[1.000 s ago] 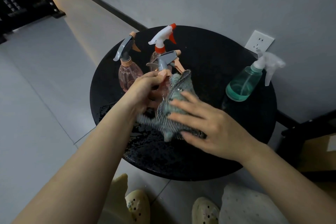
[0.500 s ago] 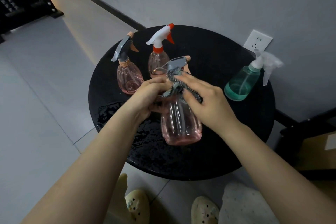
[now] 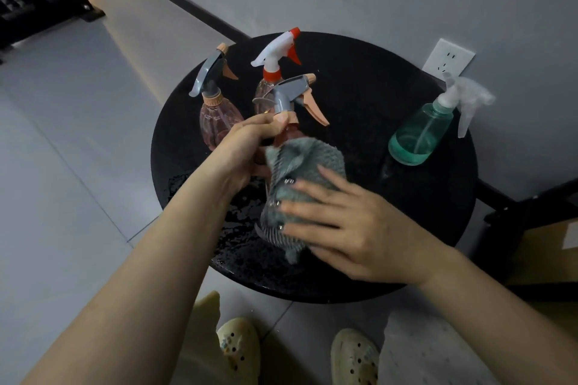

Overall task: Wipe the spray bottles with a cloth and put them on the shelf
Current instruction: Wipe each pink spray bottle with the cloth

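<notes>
Half a second ago the cloth (image 3: 301,184) was bunched up at the trigger of the held bottle; it has since slid down and now covers the bottle's body, with the right hand (image 3: 350,228) spread flat over it.

Going left to right: a pink bottle with a grey trigger (image 3: 219,122) stands at the left of the round black worktop (image 3: 359,122), with a bottle with a white and red trigger (image 3: 275,72) just beside it, further back. In front of these the left hand (image 3: 247,147) has its grip clamped round the neck of the held pink bottle (image 3: 289,100), fingers curled just under the trigger. The right hand's fingers lie straight, pressing the cloth on the bottle without curling round it. Well apart on the right stands a green bottle (image 3: 419,131), near the worktop's far edge and just below a wall socket (image 3: 448,58).

The worktop looks wet below the hands, so the bottle may be slippery; a loose neck grip could let it twist or drop. A wide wiping stroke to the left could knock over the two standing bottles, which are close by. The freest room lies between the hands and the green bottle. The near edge is right under the wrists. No shelf is in view.
</notes>
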### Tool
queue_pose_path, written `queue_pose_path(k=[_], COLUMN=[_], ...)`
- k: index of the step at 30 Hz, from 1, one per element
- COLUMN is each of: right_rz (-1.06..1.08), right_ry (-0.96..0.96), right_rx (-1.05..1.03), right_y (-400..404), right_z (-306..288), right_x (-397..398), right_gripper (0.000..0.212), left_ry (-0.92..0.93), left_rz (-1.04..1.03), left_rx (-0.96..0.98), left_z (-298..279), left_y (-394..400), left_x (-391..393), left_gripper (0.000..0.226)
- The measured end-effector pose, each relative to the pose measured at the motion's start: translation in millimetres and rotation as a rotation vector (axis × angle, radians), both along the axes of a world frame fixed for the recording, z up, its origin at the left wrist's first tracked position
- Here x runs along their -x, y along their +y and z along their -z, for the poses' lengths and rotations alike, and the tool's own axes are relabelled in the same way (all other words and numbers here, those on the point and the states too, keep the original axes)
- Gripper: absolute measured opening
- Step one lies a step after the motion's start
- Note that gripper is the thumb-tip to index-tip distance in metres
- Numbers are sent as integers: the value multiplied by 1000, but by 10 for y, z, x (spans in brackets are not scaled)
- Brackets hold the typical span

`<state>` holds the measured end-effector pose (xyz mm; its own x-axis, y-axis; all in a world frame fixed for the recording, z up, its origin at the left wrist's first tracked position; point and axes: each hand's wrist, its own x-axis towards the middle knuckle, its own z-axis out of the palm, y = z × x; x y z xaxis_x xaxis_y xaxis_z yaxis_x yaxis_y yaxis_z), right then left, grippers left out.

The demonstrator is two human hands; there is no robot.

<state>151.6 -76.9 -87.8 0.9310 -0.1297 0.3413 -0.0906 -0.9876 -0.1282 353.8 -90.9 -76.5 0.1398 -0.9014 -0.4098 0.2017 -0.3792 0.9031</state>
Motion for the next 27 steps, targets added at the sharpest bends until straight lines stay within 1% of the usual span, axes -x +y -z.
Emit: queue_pose_path(k=[2, 4, 5, 7, 10, 13, 16, 19, 22, 25, 27], right_rz=[-50, -31, -4, 69, 196, 344, 474, 520, 447, 302, 202], right_ry=[22, 8, -2, -27, -77, -87, -132, -168, -129, -103, -95], right_rx=[74, 54, 24, -78, -266, -413, -623, -712, -647, -461, -335], right_y=[-13, -65, -93, -137, -168, -213, -251, -251, -196, -144, -88], right_z=[-9, -33, -43, -45, -13, -16, -57, -80, -68, -40, -11], right_x=[4, 6, 4, -18, -93, -176, -253, -288, -249, -123, -34], right_gripper=[29, 30, 31, 33, 36, 42, 44, 44, 45, 44, 39], left_ry=[31, 20, -3, -29, -17, -1, -43, -14, -32, -6, -31], left_rz=[-9, -5, 9, 14, 6, 33, 70, 61, 48, 52, 40], left_rx=[7, 13, 14, 9, 9, 15, 9, 8, 9, 1, 1], left_z=[-28, -33, -30, -21, 38, 46, 64, 58, 65, 63, 51], left_y=[0, -5, -10, -14, -12, 18, 29, 25, 11, 10, 9], left_x=[8, 19, 23, 24, 15, 36, 31, 28, -5, -32, -49], left_gripper=[22, 27, 26, 17, 21, 21, 26, 27, 22, 14, 15])
